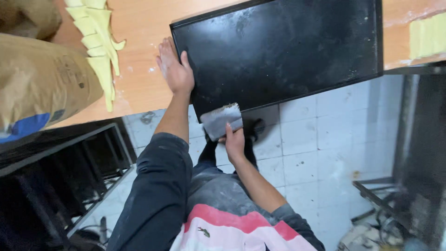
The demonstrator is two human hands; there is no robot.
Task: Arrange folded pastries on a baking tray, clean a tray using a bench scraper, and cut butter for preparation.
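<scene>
From the head camera, we are pressing our left hand (175, 67) flat, fingers spread and gripping nothing, against the left edge of a black baking tray (283, 49). More than half the tray is lying on the wooden table (139, 83); its near corner is hanging out over the tiled floor (320, 148). Just below that corner, our right hand (234, 142) is clamping a metal scraper (222, 121), its crumb-lined blade touching the tray's near edge. We judge that a hard push could be tipping the overhanging tray off, since only a flat palm is steadying it. Beyond the palm, yellow dough strips (100, 44) are lying beside a brown paper sack (42, 83).
</scene>
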